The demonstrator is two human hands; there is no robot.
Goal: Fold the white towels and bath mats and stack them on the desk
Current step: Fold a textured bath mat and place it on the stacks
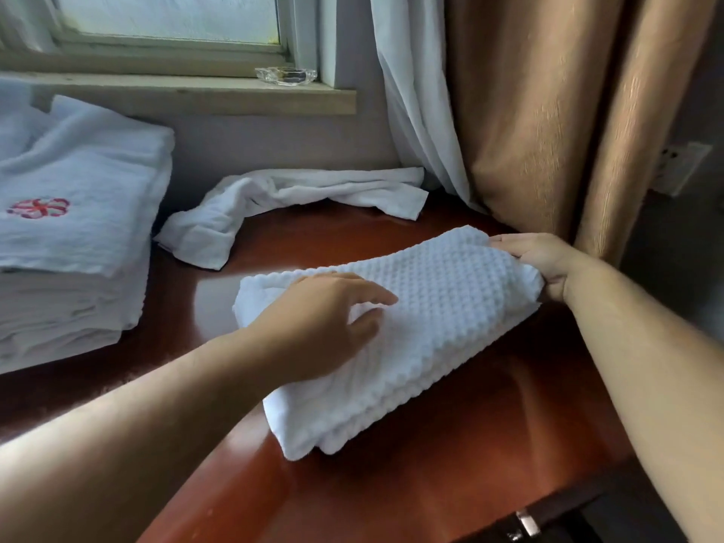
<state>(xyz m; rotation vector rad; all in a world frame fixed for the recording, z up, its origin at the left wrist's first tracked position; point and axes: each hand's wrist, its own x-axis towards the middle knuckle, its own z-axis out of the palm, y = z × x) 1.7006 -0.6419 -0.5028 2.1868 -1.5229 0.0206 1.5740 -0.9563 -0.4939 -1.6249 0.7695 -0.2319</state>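
Seen from the head, the waffle-weave mat (431, 327) lies folded mid-desk (450, 476), right of the stack of folded towels (78, 229) and nearer than a crumpled towel (274, 201), so this fold looks nearly finished. The left hand (325, 319) rests on it with loosely spread fingers, and the right hand (544, 264) pinches its right end. Next it probably needs squaring, then carrying level to the stack.

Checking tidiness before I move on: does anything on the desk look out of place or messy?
Yes: one white towel lies crumpled and unfolded at the back of the desk, right of the neat towel stack. The waffle mat is folded.
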